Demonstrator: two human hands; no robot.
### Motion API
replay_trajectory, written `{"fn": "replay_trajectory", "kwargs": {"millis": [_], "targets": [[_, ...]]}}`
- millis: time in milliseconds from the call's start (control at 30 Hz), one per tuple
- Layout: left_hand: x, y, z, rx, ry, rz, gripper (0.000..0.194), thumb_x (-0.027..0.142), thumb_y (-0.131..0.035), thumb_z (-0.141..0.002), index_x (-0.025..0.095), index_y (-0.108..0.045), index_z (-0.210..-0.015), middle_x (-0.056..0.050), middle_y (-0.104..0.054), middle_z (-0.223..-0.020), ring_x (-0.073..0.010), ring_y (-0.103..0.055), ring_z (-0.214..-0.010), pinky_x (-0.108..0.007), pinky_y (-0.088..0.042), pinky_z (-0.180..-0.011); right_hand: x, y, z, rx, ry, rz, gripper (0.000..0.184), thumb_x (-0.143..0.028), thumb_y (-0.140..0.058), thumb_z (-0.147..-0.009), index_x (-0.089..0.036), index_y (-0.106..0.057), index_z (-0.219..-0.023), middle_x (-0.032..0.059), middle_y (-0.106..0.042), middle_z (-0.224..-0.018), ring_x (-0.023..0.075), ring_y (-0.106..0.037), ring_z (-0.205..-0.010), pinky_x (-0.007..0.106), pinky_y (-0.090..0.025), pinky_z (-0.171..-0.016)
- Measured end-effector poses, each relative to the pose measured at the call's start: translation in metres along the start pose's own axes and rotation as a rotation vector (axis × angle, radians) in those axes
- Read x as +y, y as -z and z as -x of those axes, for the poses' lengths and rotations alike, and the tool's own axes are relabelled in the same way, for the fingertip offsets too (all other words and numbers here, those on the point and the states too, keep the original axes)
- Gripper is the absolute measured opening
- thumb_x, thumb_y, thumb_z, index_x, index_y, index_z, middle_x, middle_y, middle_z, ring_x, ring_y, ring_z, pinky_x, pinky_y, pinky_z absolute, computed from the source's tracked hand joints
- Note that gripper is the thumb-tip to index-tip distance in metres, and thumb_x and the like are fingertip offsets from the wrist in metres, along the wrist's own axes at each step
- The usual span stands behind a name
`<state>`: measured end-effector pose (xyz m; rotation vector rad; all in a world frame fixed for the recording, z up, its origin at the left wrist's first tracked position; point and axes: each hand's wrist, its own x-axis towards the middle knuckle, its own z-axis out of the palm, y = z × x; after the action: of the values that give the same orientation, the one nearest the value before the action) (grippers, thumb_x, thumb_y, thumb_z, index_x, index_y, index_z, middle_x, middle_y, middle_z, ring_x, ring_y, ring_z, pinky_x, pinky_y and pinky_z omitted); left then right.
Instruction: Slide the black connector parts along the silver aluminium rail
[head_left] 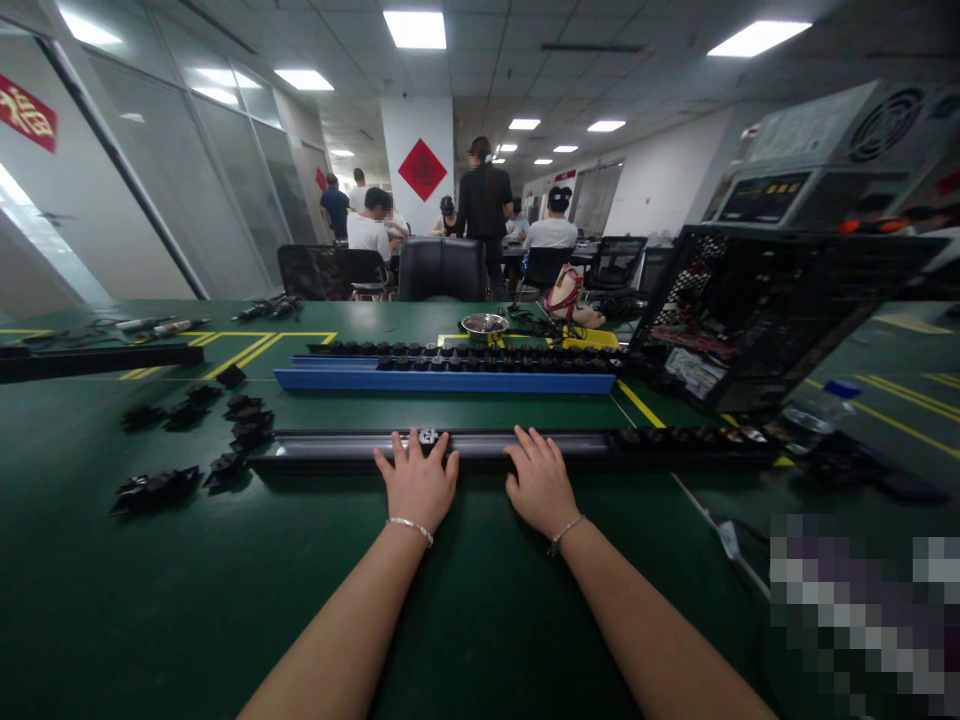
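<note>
While the black rail (480, 447) is touched from its near side, palms down, the left hand (420, 490) is spread wide, the right hand's (541, 484) grip slightly parted.

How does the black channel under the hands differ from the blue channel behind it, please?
The black channel is nearer, with the left hand and right hand on it; the blue channel lies farther off, untouched. The black channel's small dark parts mostly sit towards its right end, while those along the blue channel cover more of its length. Both are long, straight and on the green table.
</note>
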<state>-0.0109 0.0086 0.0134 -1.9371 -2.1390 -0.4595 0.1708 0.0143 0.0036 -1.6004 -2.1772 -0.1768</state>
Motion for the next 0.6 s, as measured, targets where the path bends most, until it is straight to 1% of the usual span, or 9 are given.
{"fn": "replay_trajectory", "kwargs": {"millis": [200,400,600], "targets": [[-0.0021,0.0006,-0.0009,-0.025,-0.007,0.034,0.048,0.055,-0.029,-0.087,0.040,-0.047,-0.129,-0.012,-0.037,-0.144,-0.0397,-0.024,-0.134,-0.066,-0.017,-0.101,0.0002,-0.0008,0.0006,0.001,-0.002,0.000,0.034,-0.018,-0.049,-0.077,-0.017,-0.060,-0.109,0.0100,-0.043,-0.140,0.0279,-0.033,-0.131,0.045,-0.020,-0.109],[-0.0014,0.0011,-0.0007,-0.042,0.001,0.032,0.050,0.055,-0.028,-0.087,0.039,-0.044,-0.132,-0.011,-0.038,-0.144,-0.0387,-0.023,-0.135,-0.066,-0.016,-0.101,-0.0001,0.0011,-0.0002,-0.011,-0.004,-0.003,0.034,-0.017,-0.049,-0.077,-0.017,-0.060,-0.109,0.0105,-0.043,-0.140,0.0270,-0.032,-0.132,0.045,-0.021,-0.108],[-0.0033,0.0034,-0.0028,-0.049,0.024,0.056,0.047,0.052,-0.030,-0.088,0.039,-0.047,-0.130,-0.010,-0.039,-0.143,-0.0371,-0.025,-0.134,-0.066,-0.014,-0.102,0.0000,0.0015,-0.0002,-0.010,-0.001,-0.006,0.034,-0.017,-0.049,-0.078,-0.017,-0.060,-0.110,0.0108,-0.043,-0.140,0.0271,-0.032,-0.132,0.045,-0.021,-0.108]]}}
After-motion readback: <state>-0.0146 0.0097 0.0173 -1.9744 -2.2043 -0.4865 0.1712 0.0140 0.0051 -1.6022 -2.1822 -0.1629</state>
